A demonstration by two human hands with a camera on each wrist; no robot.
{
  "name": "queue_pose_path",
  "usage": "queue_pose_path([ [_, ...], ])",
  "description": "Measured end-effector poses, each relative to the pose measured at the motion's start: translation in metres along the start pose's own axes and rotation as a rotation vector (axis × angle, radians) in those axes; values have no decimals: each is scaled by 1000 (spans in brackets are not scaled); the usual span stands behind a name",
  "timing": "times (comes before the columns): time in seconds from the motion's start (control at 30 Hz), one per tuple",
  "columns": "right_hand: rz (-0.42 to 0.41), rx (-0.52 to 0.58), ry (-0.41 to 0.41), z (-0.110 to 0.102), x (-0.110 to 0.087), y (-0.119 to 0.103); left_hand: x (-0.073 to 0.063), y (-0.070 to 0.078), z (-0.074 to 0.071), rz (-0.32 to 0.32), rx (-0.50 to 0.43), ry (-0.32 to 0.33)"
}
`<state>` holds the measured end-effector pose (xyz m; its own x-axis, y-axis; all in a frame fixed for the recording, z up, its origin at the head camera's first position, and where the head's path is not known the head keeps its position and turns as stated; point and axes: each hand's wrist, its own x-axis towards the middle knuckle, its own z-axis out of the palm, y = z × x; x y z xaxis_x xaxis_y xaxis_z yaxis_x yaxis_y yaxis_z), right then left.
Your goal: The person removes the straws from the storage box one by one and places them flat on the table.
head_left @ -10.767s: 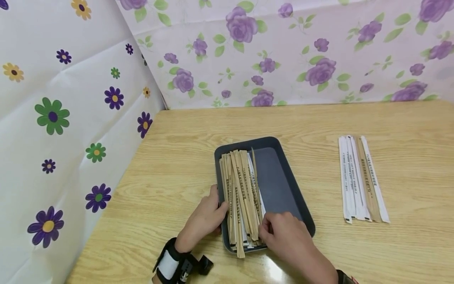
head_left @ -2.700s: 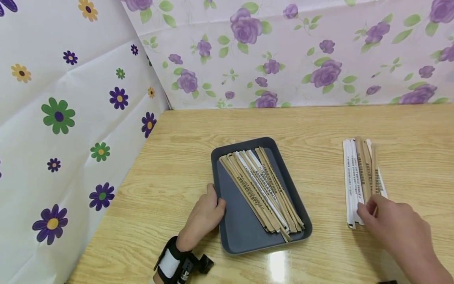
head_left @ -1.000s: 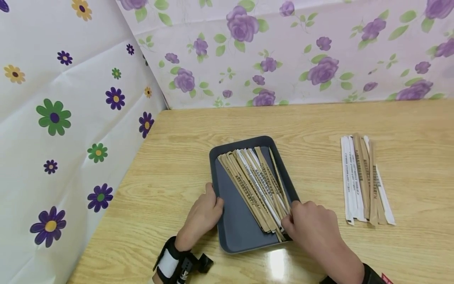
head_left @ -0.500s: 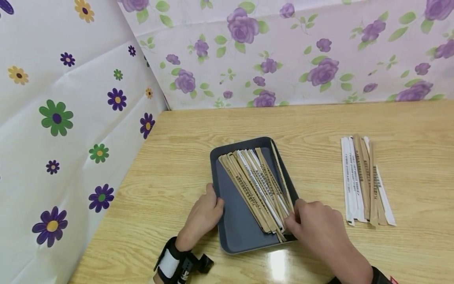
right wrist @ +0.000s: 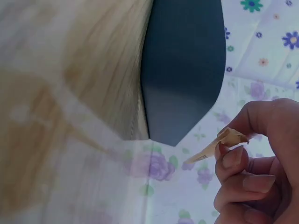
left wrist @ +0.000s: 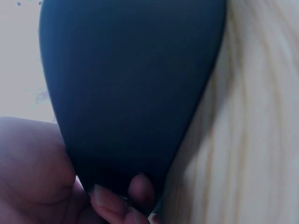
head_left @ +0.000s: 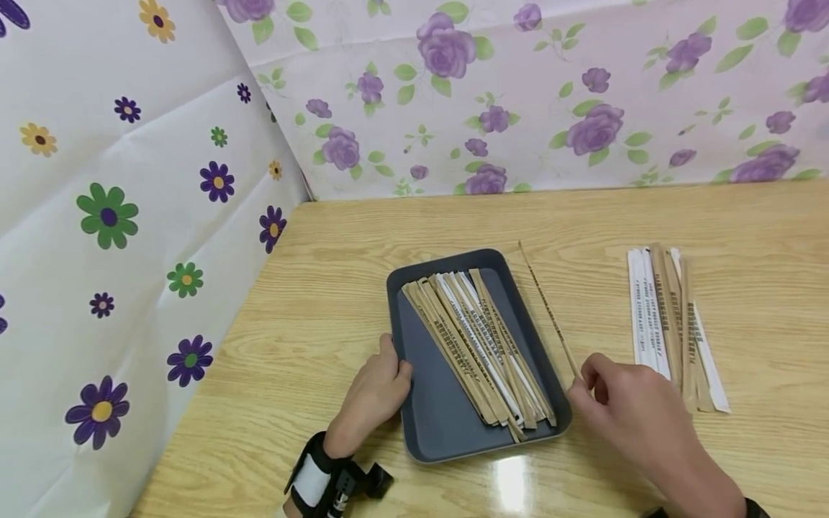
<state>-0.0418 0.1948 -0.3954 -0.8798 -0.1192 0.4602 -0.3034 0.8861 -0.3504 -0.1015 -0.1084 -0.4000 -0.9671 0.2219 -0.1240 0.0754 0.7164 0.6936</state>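
Observation:
A dark grey tray [head_left: 434, 424] lies on the table, holding a slanted row of brown and white paper-wrapped straws [head_left: 476, 349]. At its left rim my left hand [head_left: 376, 388] grips the side; in the left wrist view, fingertips [left wrist: 110, 200] curl at the tray's edge. My right hand [head_left: 637, 410] pinches one brown paper-wrapped straw [head_left: 548, 311] near its lower end. That straw slants up and left, outside the tray's right rim. The right wrist view shows its folded paper end [right wrist: 229, 136] between thumb and fingers.
Right of the tray, a second group of white and brown wrapped straws [head_left: 648, 316] lies side by side on the wooden table [head_left: 311, 288]. Flower-printed sheets stand behind [head_left: 531, 108] and at the left [head_left: 149, 288]. A strapped camera [head_left: 343, 485] sits on my left wrist.
My right hand has drawn a brown straw out of the tray over its right rim and moved right. Earlier it was at the right-hand group. My left hand stays on the tray.

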Motion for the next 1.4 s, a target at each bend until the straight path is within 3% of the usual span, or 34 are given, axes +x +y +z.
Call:
queue_pose_path([
  [0.23,-16,17,48,-1,-1,8,0,0,0,6,5,11],
  [0.73,128,-48,108,-17,-2,29,0,0,1,-8,5,0],
  [1.0,139,-75,166,-20,-1,36,0,0,0,-15,2,-6],
  [1.4,315,-123,85,-26,0,43,0,0,0,-14,6,-2],
])
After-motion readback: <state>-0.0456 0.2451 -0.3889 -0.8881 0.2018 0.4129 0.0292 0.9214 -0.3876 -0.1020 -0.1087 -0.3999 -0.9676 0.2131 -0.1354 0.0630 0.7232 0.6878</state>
